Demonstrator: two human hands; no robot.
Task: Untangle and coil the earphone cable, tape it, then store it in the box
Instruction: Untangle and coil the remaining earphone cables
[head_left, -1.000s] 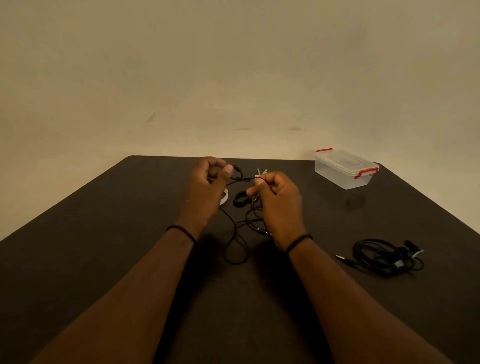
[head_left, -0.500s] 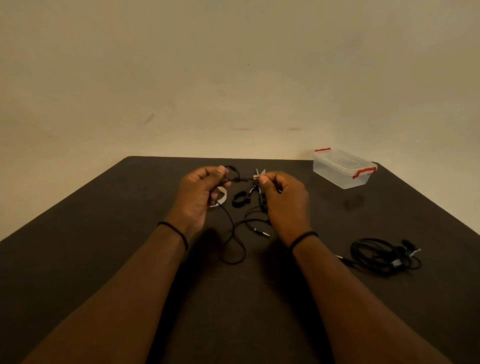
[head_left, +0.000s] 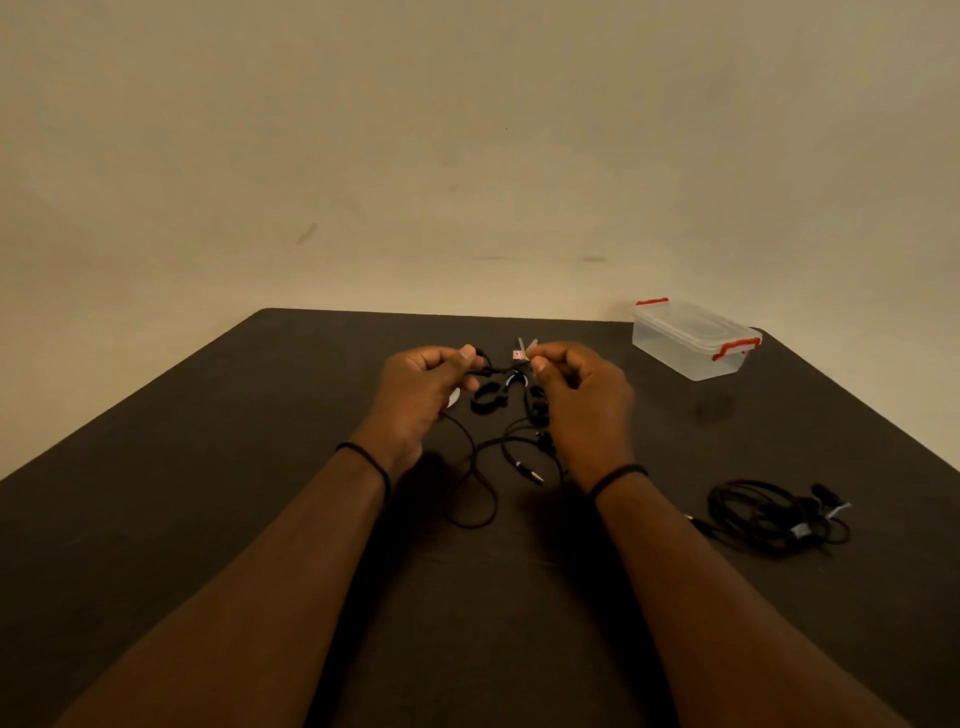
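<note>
A tangled black earphone cable (head_left: 480, 470) hangs from both hands down onto the dark table (head_left: 208, 467), its jack plug lying between my wrists. My left hand (head_left: 423, 395) pinches the cable near an earbud. My right hand (head_left: 582, 400) pinches the cable at a small tag with a red and white label. The stretch between the hands is short and taut. A clear plastic box (head_left: 693, 338) with red latches and its lid on stands at the far right of the table. A white tape roll (head_left: 453, 399) peeks out behind my left hand.
A second earphone cable (head_left: 774, 512), coiled and bound with tape, lies on the table to the right of my right forearm. A small black ring-shaped object (head_left: 487, 402) sits between my hands. A plain wall rises behind the table.
Both hands have lowered slightly and drawn apart, with my left thumb now pointing right along the cable. The loose loops on the table have shifted a little.
</note>
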